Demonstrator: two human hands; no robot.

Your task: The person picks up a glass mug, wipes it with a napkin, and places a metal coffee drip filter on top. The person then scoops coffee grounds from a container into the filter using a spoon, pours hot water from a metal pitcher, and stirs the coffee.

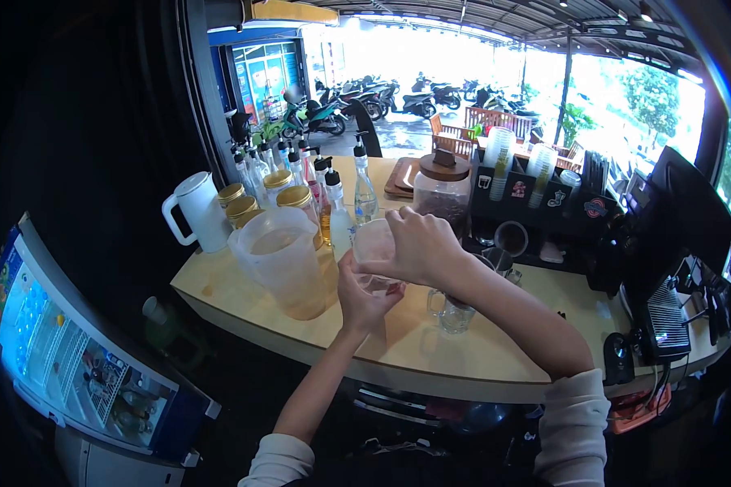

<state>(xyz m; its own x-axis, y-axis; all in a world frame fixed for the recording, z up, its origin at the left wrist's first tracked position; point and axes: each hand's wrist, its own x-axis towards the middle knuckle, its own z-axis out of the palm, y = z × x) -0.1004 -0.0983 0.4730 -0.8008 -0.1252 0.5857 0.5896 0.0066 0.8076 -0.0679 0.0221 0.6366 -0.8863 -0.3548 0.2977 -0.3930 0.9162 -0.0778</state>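
Above the middle of the counter, both hands are on a clear, whitish cup (373,238). My left hand (364,299) is wrapped round its lower part from below. From above and the right, my right hand (421,246) grips its upper side, with the fingers curled over and the thumb across the front. The hands hide much of the cup, so I cannot tell what is in it. A large translucent pitcher (280,272) stands just left of my left hand. Below my right forearm is a glass mug (455,316), partly covered.
Pump bottles (364,191) and gold-lidded jars (295,197) crowd the back left, near a white kettle (201,213). A wooden-lidded jar (443,183) and a black cup organizer (528,195) stand behind. At right is a monitor (682,211); at lower left, a glass-door fridge (81,349).
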